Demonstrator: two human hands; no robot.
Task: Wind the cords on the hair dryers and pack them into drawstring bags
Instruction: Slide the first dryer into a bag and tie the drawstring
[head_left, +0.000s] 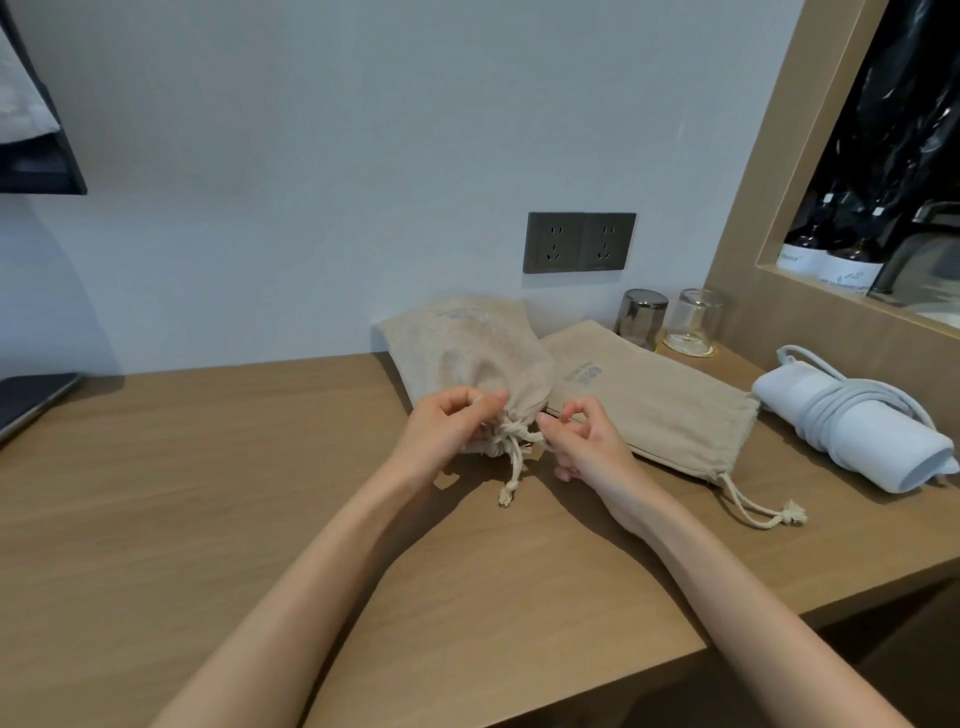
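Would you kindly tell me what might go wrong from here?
The drawstring, pinched by the right hand while the left hand grips the filled bag, may end loosely tied and reopen. The cord wound round the hair dryer shows a loose loop and could unwind. The glasses behind the flat bag could get knocked.

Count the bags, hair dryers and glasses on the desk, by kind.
Bags: 2, the stuffed bag and the flat bag.
Hair dryers: 1 in view, the white hair dryer.
Glasses: 2, the dark glass and the clear glass.
Total: 5.
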